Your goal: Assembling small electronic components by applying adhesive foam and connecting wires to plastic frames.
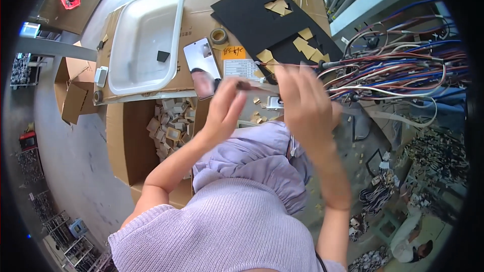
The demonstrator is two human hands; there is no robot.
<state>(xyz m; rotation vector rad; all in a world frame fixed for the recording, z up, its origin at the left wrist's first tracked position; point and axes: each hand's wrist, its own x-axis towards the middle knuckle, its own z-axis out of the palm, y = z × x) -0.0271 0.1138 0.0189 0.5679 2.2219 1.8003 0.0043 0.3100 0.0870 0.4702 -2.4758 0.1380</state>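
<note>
My left hand [225, 108] is in front of the table edge, its fingers closed on one end of a blurred brownish strip [258, 88]. The strip stretches across to my right hand [306, 103], whose bent fingers are smeared by motion; what they grip is hidden. Just below the strip, beside my right fingers, a small white plastic housing [274, 102] shows. Behind the right fingers a thin wire runs out from a thick bundle of coloured wires [393, 73] on the right. A phone [200, 68] lies on the table beyond my left hand.
On the cardboard-covered table are a white plastic tub [179, 25], a tape roll [218, 36], a printed label [242, 69] and black sheets [247, 5] with tan pieces. An open carton of white housings [172, 133] stands below left. A person [411, 239] is at lower right.
</note>
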